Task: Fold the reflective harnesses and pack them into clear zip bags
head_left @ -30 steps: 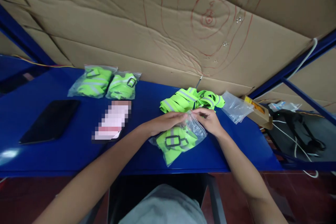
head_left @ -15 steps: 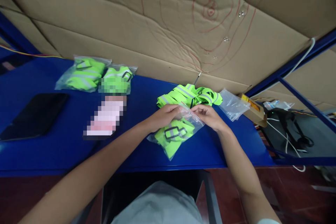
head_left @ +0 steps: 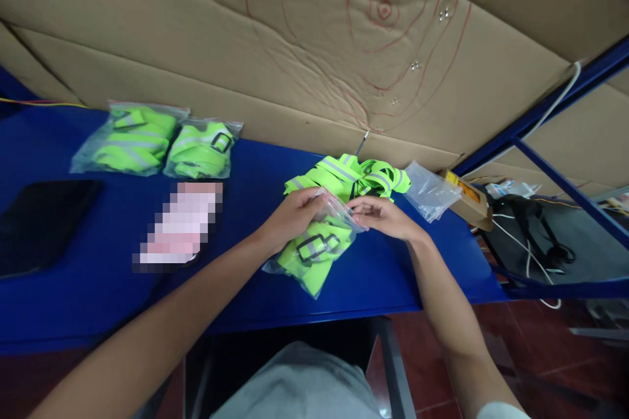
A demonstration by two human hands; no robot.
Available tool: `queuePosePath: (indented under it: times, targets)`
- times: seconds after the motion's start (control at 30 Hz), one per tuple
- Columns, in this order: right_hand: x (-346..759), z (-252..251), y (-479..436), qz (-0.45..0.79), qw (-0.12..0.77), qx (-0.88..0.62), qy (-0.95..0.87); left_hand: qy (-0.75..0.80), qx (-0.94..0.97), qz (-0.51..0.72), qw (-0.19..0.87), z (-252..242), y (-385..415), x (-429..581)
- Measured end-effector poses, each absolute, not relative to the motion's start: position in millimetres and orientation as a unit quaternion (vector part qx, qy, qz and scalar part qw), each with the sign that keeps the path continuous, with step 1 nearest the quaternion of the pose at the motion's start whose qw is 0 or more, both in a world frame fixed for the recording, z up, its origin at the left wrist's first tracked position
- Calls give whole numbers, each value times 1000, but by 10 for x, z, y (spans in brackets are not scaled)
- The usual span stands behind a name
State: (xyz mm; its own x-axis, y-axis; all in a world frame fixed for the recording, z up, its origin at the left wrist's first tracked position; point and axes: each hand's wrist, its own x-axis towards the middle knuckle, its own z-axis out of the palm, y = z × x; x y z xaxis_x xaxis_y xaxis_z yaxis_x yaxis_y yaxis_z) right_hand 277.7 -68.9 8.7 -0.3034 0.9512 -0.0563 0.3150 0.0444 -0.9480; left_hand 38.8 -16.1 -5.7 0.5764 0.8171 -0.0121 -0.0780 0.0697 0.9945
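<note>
A clear zip bag (head_left: pixel 275 264) with a folded neon-green reflective strap (head_left: pixel 314 268) and its black buckle inside lies tilted on the blue table, near the front edge. My left hand (head_left: pixel 293 215) grips the bag's top edge at its left end. Thumb and fingers of my right hand (head_left: pixel 381 216) pinch the same edge at its right end. Just behind the bag sits a loose pile of neon-green reflective straps (head_left: pixel 339 173), partly hidden by my hands. Flat empty plastic bags (head_left: pixel 432 190) lie to the right of that pile.
Two filled zip bags, the left bag (head_left: pixel 132 144) and the right bag (head_left: pixel 200 150), rest at the back left. A blurred-out phone-like object (head_left: pixel 179 222) and a black tablet-like slab (head_left: pixel 44 226) lie nearer. A small cardboard box (head_left: pixel 469 203) stands right; a cardboard wall (head_left: pixel 196 39) rises behind.
The view has shifted slightly, so the table's things sit a little further left. My right fingers have moved along the bag's top edge, and both hands keep hold of it.
</note>
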Motion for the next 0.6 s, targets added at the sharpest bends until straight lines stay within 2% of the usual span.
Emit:
queuePosePath:
  times: [0.4,0.6]
  targets:
    - [2837,33,-650,476,346,-550,-592,341,551,357,673,-113,-192,473]
    - [2845,62,-652,480,347,-546,-593,374,559,409,617,-144,-179,491]
